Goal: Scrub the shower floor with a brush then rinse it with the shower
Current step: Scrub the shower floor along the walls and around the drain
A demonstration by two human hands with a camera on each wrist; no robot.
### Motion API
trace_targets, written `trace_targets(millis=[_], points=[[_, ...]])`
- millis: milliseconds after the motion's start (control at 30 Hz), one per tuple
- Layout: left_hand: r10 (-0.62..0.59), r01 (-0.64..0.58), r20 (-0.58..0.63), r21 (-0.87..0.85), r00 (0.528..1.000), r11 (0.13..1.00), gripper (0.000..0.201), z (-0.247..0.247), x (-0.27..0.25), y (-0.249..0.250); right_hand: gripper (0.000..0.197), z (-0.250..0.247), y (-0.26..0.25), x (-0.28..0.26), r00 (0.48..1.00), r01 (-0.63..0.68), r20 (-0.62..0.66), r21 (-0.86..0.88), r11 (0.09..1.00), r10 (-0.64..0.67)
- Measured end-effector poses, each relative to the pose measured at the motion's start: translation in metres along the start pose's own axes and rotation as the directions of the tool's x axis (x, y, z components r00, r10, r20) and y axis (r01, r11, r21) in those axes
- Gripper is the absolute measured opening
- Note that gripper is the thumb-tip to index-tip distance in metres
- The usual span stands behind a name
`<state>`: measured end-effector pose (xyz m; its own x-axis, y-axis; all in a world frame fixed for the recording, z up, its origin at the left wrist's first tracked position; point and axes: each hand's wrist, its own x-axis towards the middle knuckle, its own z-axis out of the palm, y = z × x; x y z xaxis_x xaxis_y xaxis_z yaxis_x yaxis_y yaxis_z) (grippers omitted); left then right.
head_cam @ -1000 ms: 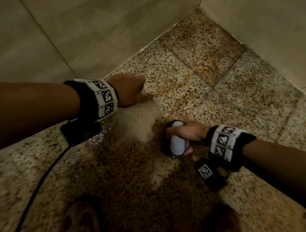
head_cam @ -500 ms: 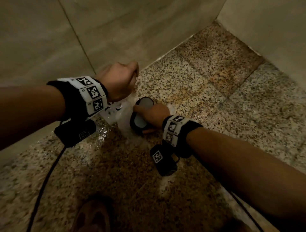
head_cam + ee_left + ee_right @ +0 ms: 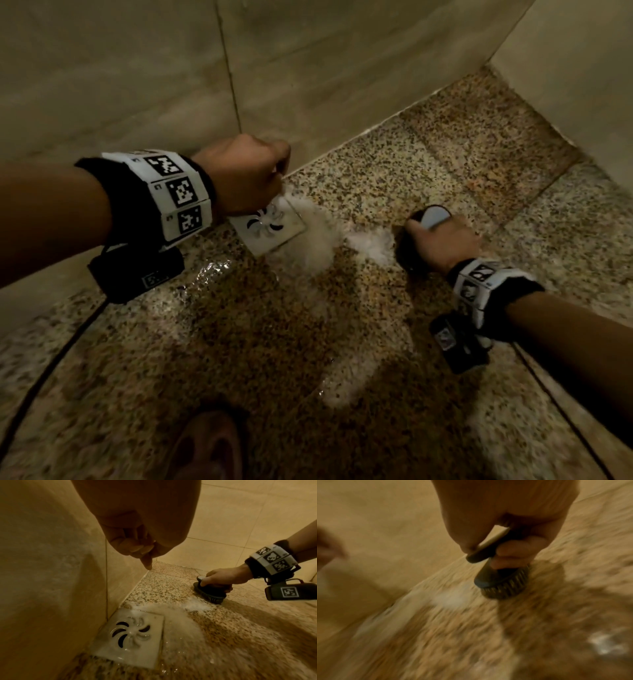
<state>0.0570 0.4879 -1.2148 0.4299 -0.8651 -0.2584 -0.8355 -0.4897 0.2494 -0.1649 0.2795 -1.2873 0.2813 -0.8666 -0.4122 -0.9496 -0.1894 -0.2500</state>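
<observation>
The wet speckled shower floor (image 3: 445,154) carries white foam (image 3: 315,240) beside a square metal drain (image 3: 270,228). My right hand (image 3: 442,236) grips a dark scrub brush with a pale top (image 3: 433,216), bristles down on the floor to the right of the foam. From the left wrist the brush (image 3: 211,592) sits past the drain (image 3: 130,632), held by the right hand (image 3: 228,574). The right wrist view is blurred but shows fingers curled round the brush (image 3: 503,582). My left hand (image 3: 250,171) hovers above the drain near the wall, curled into a fist (image 3: 137,545) with nothing in it.
Beige tiled walls (image 3: 308,68) close the floor in at the back and right, meeting in a corner. A bare foot (image 3: 209,448) stands at the bottom edge. A black cable (image 3: 44,370) runs down from the left wrist over the floor.
The right hand has swept the brush from beside the drain out to the right, leaving a foam streak. The left hand has stayed a fist above the drain.
</observation>
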Motion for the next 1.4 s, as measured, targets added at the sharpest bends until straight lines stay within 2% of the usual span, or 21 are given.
trace_targets(millis=[100,200,267,300,400,467,567,667,733,833,1000,1067,1167,1233,1300,1400], points=[[-0.009,0.009,0.002,-0.019,1.000,1.000,0.014,-0.001,0.004,0.001,0.078,0.030,-0.040,-0.025,0.991,0.129,0.026,0.002,0.992,-0.129],[0.003,-0.003,-0.009,-0.042,1.000,0.999,0.014,0.000,0.010,0.008,0.091,0.056,-0.088,-0.034,0.951,0.249,0.174,0.062,0.967,-0.256],[0.042,-0.043,-0.027,-0.049,0.999,0.998,0.015,0.000,0.014,0.016,0.088,0.057,-0.108,-0.032,0.914,0.261,0.288,0.119,0.958,-0.285],[0.056,-0.057,-0.029,-0.049,0.998,0.997,0.015,0.000,0.016,0.020,0.083,0.053,-0.110,-0.028,0.912,0.255,0.292,0.150,0.955,-0.289],[0.044,-0.045,-0.022,-0.058,0.999,0.997,0.014,-0.005,0.020,0.024,0.079,0.023,-0.085,-0.004,0.968,0.190,0.112,0.265,0.945,-0.226],[0.029,-0.029,-0.013,-0.065,1.000,0.997,0.014,-0.007,0.020,0.022,0.086,0.004,-0.051,0.013,0.990,0.129,0.032,0.196,0.972,-0.138],[0.023,-0.024,-0.013,-0.061,1.000,0.998,0.014,-0.007,0.019,0.015,0.099,-0.010,-0.004,0.016,0.999,0.028,0.045,0.028,0.999,-0.029],[0.014,-0.014,-0.001,-0.069,1.000,0.998,0.014,-0.003,0.020,0.014,0.102,0.006,0.010,0.000,0.995,0.036,0.097,-0.050,0.998,-0.031],[0.031,-0.032,-0.011,-0.076,0.999,0.997,0.014,0.001,0.020,0.016,0.089,0.024,-0.005,-0.015,0.989,0.098,0.118,-0.035,0.995,-0.094],[0.063,-0.064,-0.017,-0.057,0.998,0.996,0.015,0.006,0.022,0.022,0.075,0.042,-0.049,-0.035,0.957,0.193,0.207,0.078,0.978,-0.206],[0.101,-0.101,-0.042,-0.010,0.994,0.995,0.015,0.005,0.026,0.030,0.073,0.074,-0.101,-0.040,0.891,0.287,0.322,0.148,0.946,-0.321],[0.093,-0.095,-0.066,-0.022,0.993,0.995,0.013,0.004,0.027,0.029,0.073,0.064,-0.098,-0.036,0.904,0.238,0.314,0.196,0.951,-0.291],[0.065,-0.067,-0.079,-0.026,0.995,0.997,0.012,0.001,0.027,0.026,0.082,0.030,-0.068,-0.017,0.977,0.106,0.153,0.255,0.961,-0.148],[0.070,-0.071,-0.071,-0.016,0.995,0.997,0.012,-0.001,0.028,0.025,0.086,0.007,-0.040,-0.001,0.998,0.034,0.040,0.220,0.975,-0.044],[0.099,-0.099,-0.087,0.001,0.991,0.995,0.010,-0.003,0.030,0.025,0.087,-0.010,-0.017,0.018,0.997,-0.054,-0.039,0.227,0.972,0.064],[0.115,-0.115,-0.118,0.004,0.986,0.993,0.010,-0.008,0.032,0.028,0.085,-0.022,-0.002,0.035,0.973,-0.197,-0.071,0.257,0.946,0.221]])
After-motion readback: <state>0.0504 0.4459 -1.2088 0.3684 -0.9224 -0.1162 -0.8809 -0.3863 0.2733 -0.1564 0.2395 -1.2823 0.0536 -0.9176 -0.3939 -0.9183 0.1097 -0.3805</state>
